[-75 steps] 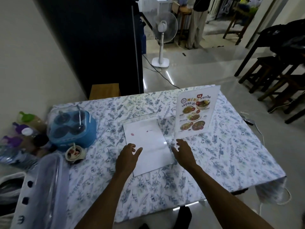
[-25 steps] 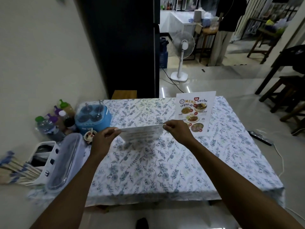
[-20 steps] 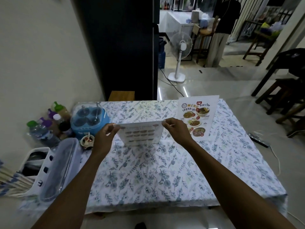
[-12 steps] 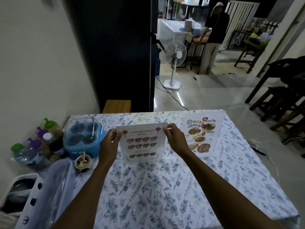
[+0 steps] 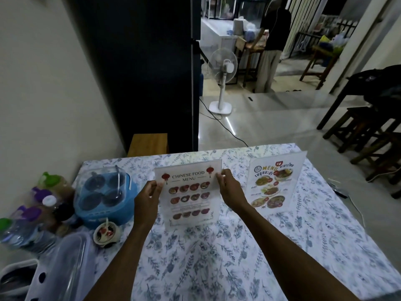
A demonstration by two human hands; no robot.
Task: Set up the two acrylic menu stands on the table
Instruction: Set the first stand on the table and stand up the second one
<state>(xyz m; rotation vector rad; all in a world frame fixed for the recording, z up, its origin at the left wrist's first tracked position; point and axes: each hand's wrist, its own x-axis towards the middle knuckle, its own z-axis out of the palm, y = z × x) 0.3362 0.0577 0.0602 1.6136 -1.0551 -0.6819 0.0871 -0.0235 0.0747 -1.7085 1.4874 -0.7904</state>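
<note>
Both hands, left [image 5: 147, 197] and right [image 5: 231, 190], grip the Chinese menu stand [image 5: 188, 192] upright on the worktop [image 5: 217, 257], beside the Thai stand [image 5: 274, 184]

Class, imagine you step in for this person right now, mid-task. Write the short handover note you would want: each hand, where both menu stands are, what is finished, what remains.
Left hand: gripping the left edge of the Chinese food menu stand.
Right hand: gripping its right edge near the top.
Chinese food menu stand: upright, print facing you, its base at or just above the floral tablecloth, mid-table; I cannot tell whether it bears its own weight yet.
Thai menu stand: standing free to the right, apart from the first, nobody touching it.
Done: the Thai stand is set.
Left: settle the Chinese stand, release both hands, check it stays up.
</note>
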